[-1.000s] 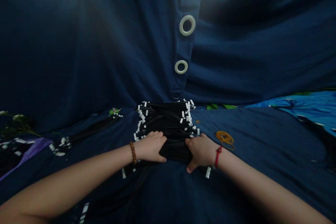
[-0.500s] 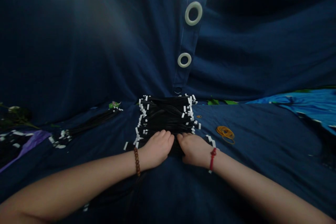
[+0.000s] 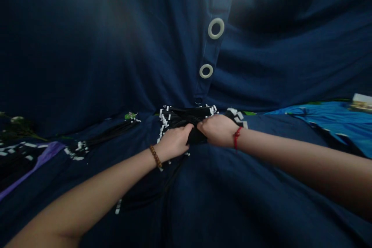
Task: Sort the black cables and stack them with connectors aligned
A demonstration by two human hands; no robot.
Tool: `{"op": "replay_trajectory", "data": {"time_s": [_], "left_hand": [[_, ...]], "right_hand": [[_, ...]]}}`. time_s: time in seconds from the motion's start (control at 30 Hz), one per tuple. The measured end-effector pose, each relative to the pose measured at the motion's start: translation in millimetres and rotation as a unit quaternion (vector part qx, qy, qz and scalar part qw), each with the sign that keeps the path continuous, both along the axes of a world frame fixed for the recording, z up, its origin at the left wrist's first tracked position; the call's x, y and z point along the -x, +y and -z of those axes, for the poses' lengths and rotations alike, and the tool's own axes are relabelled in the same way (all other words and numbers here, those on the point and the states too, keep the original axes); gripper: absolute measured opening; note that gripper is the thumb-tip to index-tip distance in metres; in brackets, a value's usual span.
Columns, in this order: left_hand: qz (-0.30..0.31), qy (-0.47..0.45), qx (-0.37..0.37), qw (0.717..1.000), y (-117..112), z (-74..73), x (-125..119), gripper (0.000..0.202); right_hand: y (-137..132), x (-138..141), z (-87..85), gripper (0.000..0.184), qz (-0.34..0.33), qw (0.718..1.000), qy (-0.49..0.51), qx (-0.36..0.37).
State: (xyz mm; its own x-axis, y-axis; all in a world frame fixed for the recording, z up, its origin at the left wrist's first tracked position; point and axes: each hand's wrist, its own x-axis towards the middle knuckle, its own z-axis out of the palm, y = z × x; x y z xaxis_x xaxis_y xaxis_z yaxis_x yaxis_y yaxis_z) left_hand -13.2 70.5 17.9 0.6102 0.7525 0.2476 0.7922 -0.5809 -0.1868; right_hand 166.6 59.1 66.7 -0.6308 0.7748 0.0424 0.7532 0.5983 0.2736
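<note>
Both hands are closed on a bundle of thin black cords with white end tags (image 3: pixel 197 135), in front of a stack of similar bundles. My left hand (image 3: pixel 175 140), with a brown bead bracelet, grips its left part. Close beside it, my right hand (image 3: pixel 218 130), with a red string bracelet, grips the right part. White tags stick out past the right hand. Behind the hands, the stack of black cord bundles (image 3: pixel 190 113) lies crosswise, its white tags lined up on both sides. The fingertips and the bundle's underside are hidden.
Loose black cords (image 3: pixel 145 201) trail at the front left. Another cord bundle (image 3: pixel 107 132) lies further left, near a purple wrap (image 3: pixel 48 157) and a plant (image 3: pixel 21 126). Blue material (image 3: pixel 328 114) spreads at the right. A dark blue curtain with pale rings (image 3: pixel 216 28) hangs behind.
Both hands have moved forward over the stack, the right one further, gripping the bundle. The right forearm has swung up and now covers the spot where rubber bands lay. The view has shifted slightly.
</note>
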Motion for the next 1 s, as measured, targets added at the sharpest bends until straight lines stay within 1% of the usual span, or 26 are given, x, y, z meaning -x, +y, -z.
{"op": "replay_trajectory", "data": {"time_s": [0.07,0.17,0.23,0.27,0.3,0.33,0.37,0.4,0.43,0.5,0.57,0.6,0.63,0.67,0.7,0.77,0.8,0.83,0.9,0.93,1.0], "left_hand": [[-0.016,-0.011,-0.035,0.999,10,-24.5,1,0.038],[-0.029,-0.020,-0.098,0.995,36,-65.7,-1,0.030],[-0.035,-0.022,-0.134,0.990,59,-88.5,-3,0.031],[-0.036,-0.021,-0.147,0.988,71,-95.8,-4,0.033],[-0.038,-0.018,-0.155,0.987,82,-99.2,-5,0.035],[-0.040,-0.013,-0.158,0.987,93,-98.0,-6,0.038],[-0.041,-0.006,-0.155,0.987,103,-91.8,-6,0.040],[-0.043,0.003,-0.145,0.988,112,-80.6,-6,0.043],[-0.043,0.016,-0.130,0.991,120,-65.3,-5,0.047],[-0.031,0.044,-0.092,0.994,133,-27.5,-3,0.061],[-0.027,0.057,-0.071,0.996,142,8.0,0,0.079],[-0.027,0.056,-0.066,0.996,146,20.8,1,0.083],[-0.026,0.055,-0.061,0.996,149,29.1,1,0.084],[-0.024,0.054,-0.054,0.997,151,32.7,1,0.086],[-0.020,0.054,-0.048,0.997,151,32.0,0,0.088],[-0.011,0.052,-0.044,0.998,141,20.9,-1,0.089],[-0.005,0.050,-0.048,0.998,129,12.8,-1,0.086],[0.003,0.046,-0.055,0.997,114,4.7,0,0.081],[0.021,0.038,-0.071,0.997,71,-7.0,6,0.077],[0.030,0.033,-0.076,0.996,47,-9.4,10,0.076],[0.052,-0.009,-0.043,0.998,1,-7.2,22,0.063]], "right_hand": [[5,0,-22.0,0.023,-0.001,0.999,0.017,-0.049],[32,-1,-47.1,0.027,0.023,0.992,0.043,-0.113],[60,-3,-57.0,0.033,0.040,0.987,0.055,-0.145],[75,-5,-59.1,0.036,0.047,0.985,0.059,-0.156],[90,-5,-58.6,0.038,0.052,0.983,0.062,-0.163],[103,-6,-55.0,0.038,0.055,0.983,0.064,-0.164],[115,-6,-47.9,0.039,0.056,0.984,0.062,-0.158],[126,-6,-37.2,0.039,0.052,0.986,0.059,-0.145],[134,-5,-23.1,0.040,0.045,0.990,0.053,-0.126],[146,-3,11.2,0.045,0.031,0.995,0.041,-0.091],[153,-2,44.4,0.053,0.036,0.994,0.045,-0.088],[155,-1,57.2,0.058,0.041,0.994,0.050,-0.091],[156,-1,66.4,0.060,0.044,0.993,0.056,-0.092],[156,0,71.9,0.063,0.048,0.992,0.062,-0.095],[155,0,73.9,0.064,0.051,0.992,0.068,-0.097],[147,1,70.6,0.068,0.051,0.990,0.081,-0.108],[139,2,66.9,0.071,0.048,0.988,0.087,-0.116],[128,1,62.9,0.074,0.041,0.987,0.094,-0.126],[96,-3,55.9,0.081,0.017,0.984,0.108,-0.142],[75,-8,53.2,0.080,0.005,0.982,0.115,-0.147],[28,-24,48.1,0.076,-0.016,0.981,0.128,-0.145]]}}
